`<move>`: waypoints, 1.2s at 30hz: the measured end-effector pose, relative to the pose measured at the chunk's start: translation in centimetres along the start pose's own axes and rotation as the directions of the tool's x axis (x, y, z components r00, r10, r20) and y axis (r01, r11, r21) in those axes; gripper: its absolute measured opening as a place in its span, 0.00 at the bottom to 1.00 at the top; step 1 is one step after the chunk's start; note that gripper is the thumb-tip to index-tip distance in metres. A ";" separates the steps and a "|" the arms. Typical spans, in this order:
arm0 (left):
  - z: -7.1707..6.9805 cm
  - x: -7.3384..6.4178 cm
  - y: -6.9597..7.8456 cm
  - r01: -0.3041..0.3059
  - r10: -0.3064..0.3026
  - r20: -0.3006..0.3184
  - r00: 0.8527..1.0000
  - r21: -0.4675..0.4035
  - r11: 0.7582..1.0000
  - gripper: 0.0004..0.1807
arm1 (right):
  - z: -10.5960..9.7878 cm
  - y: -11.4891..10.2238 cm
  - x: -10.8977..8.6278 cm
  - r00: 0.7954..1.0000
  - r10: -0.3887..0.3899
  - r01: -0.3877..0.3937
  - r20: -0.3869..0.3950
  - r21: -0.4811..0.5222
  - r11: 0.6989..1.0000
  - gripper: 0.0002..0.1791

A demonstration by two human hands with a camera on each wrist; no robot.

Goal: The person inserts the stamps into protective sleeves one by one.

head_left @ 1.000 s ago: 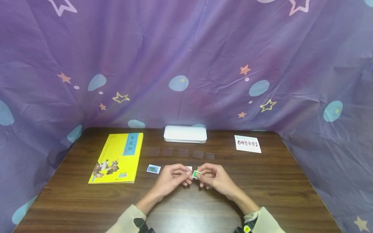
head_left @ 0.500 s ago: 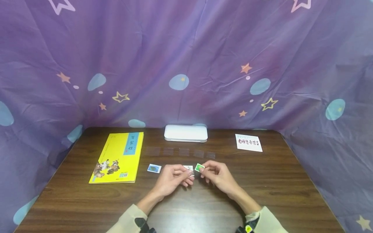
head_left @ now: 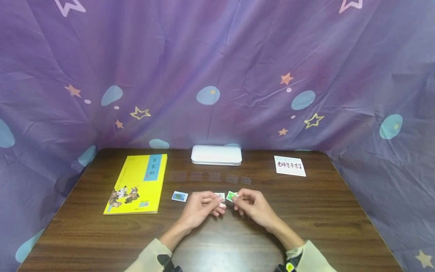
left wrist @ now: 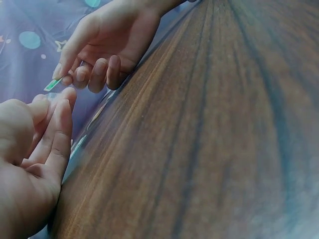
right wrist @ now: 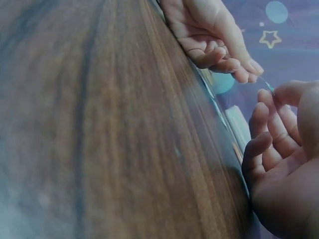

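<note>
My right hand (head_left: 253, 206) pinches a small green stamp (head_left: 232, 196) with a white border between thumb and fingertips. Facing it from the left, my left hand (head_left: 204, 204) pinches a small clear plastic piece (left wrist: 53, 96), faint in the left wrist view. The stamp's edge is close to that piece; whether they touch I cannot tell. Behind the left fingertips shows a white stamp (head_left: 220, 195) with dark marks, partly hidden. A blue stamp (head_left: 179, 196) with a white border lies on the table to the left of the left hand.
Several clear plastic sleeves (head_left: 214, 177) lie in a row beyond the hands. Behind them is a white case (head_left: 216, 155). A yellow book (head_left: 136, 185) lies at the left, a white card (head_left: 290, 166) with handwriting at the back right. A purple curtain (head_left: 170, 75) hangs behind the table.
The green stamp in my right hand has moved away from my left fingertips, farther up the view, then slightly back to the left. My left hand has stayed nearly still.
</note>
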State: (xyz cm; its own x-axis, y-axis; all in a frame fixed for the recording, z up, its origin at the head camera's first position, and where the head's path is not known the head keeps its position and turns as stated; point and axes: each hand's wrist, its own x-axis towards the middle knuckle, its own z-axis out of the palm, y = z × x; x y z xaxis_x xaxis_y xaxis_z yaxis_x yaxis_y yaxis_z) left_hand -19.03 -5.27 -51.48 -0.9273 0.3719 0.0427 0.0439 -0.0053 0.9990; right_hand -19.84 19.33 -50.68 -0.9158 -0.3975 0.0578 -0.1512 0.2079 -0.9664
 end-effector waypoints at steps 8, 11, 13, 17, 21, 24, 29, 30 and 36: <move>-0.1 0.1 0.0 0.016 -0.016 -0.003 1.000 -0.035 0.999 0.14 | 0.0 0.2 0.0 0.999 -0.027 0.027 0.028 0.005 1.000 0.08; -0.1 0.0 0.0 0.017 -0.017 0.002 1.000 -0.039 0.999 0.14 | 0.0 0.2 0.0 1.000 -0.021 0.022 0.022 -0.005 1.000 0.09; -0.1 0.0 0.0 0.015 -0.015 0.006 1.000 -0.038 0.999 0.14 | 0.0 0.2 0.1 1.000 -0.018 0.018 0.019 -0.008 1.000 0.09; -0.1 0.0 0.1 0.016 -0.016 0.014 1.000 -0.026 1.000 0.13 | 0.0 0.2 0.1 1.000 -0.016 0.017 0.024 -0.014 1.000 0.10; -0.1 0.0 0.1 0.019 -0.019 0.015 1.000 -0.017 1.000 0.13 | 0.0 0.3 0.0 0.999 -0.012 0.013 0.032 -0.010 1.000 0.10; -0.1 0.0 0.1 0.020 -0.020 0.015 1.000 -0.020 1.000 0.13 | 0.0 0.3 0.0 0.999 -0.010 0.011 0.033 -0.010 1.000 0.11; -0.1 0.1 0.0 0.025 -0.025 0.013 1.000 -0.025 0.999 0.14 | 0.1 0.4 0.0 0.999 -0.015 0.015 0.034 -0.023 1.000 0.10; -0.1 0.1 0.0 0.025 -0.025 0.012 1.000 -0.024 0.999 0.14 | 0.1 0.4 0.0 0.999 -0.015 0.016 0.036 -0.028 0.999 0.10; -0.1 0.1 -0.1 0.020 -0.020 0.008 1.000 -0.017 1.000 0.14 | 0.1 0.3 0.0 0.999 -0.015 0.017 0.050 -0.049 0.999 0.08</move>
State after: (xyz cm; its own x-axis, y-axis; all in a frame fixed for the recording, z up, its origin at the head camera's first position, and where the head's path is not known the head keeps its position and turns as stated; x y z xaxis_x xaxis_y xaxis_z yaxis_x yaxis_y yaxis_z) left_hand -19.11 -5.33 -51.58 -0.9251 0.3791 0.0225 0.0187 -0.0137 0.9997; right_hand -19.84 19.32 -51.04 -0.8938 -0.4445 0.0597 -0.1853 0.2448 -0.9517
